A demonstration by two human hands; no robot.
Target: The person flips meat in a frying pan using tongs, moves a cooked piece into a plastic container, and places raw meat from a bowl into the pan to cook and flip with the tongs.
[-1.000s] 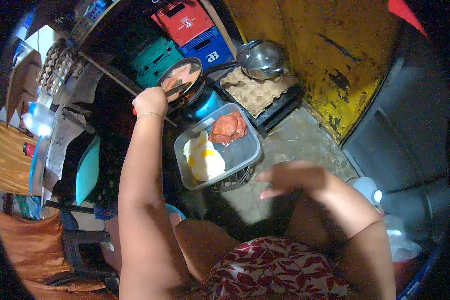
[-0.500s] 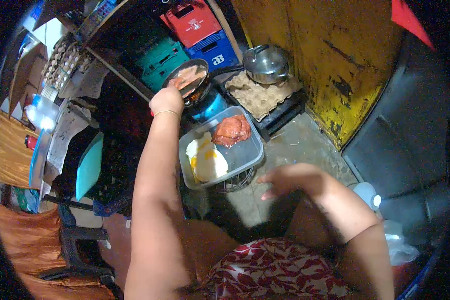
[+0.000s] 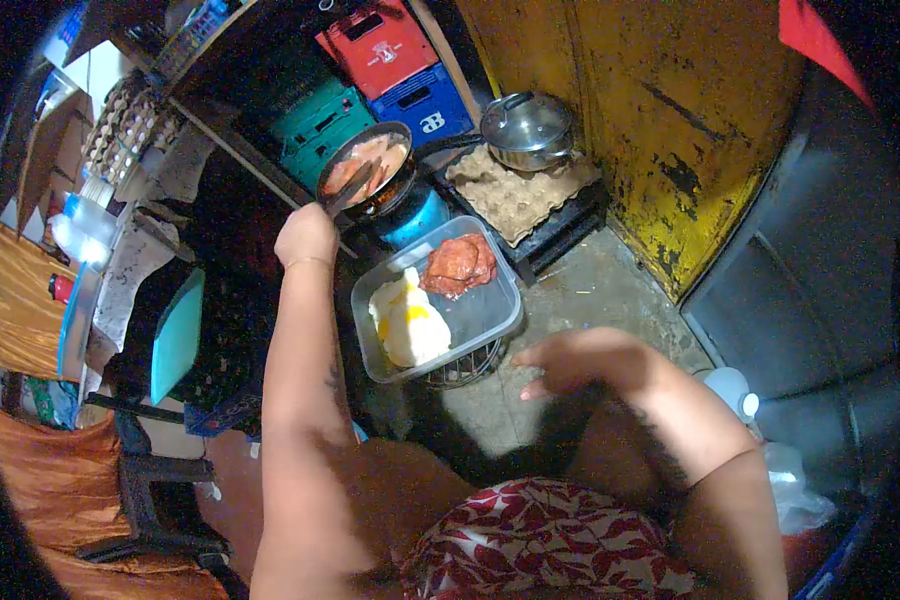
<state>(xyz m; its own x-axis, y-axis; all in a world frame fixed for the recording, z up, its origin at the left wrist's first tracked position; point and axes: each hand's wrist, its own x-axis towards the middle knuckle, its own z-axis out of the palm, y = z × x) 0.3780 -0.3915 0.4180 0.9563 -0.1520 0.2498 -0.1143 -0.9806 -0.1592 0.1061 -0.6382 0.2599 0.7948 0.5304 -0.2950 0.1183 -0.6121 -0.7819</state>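
My left hand is closed round the handle end of a dark spatula, whose blade lies over the pan. Pinkish meat slices lie in the round frying pan, on a stove over a blue lit part. Beside it a clear plastic tub holds a lump of raw reddish meat and fried-egg-like white and yellow food. My right hand hangs right of the tub, fingers apart and holding nothing, partly in shadow.
A lidded metal pot and a brown egg tray stand on a black stove. Behind are red, blue and green crates. A yellow panel rises at the right. Egg trays are stacked at the left.
My left hand has moved slightly left and down, away from the pan. The spatula now shows more clearly over the meat. My right hand has hardly moved.
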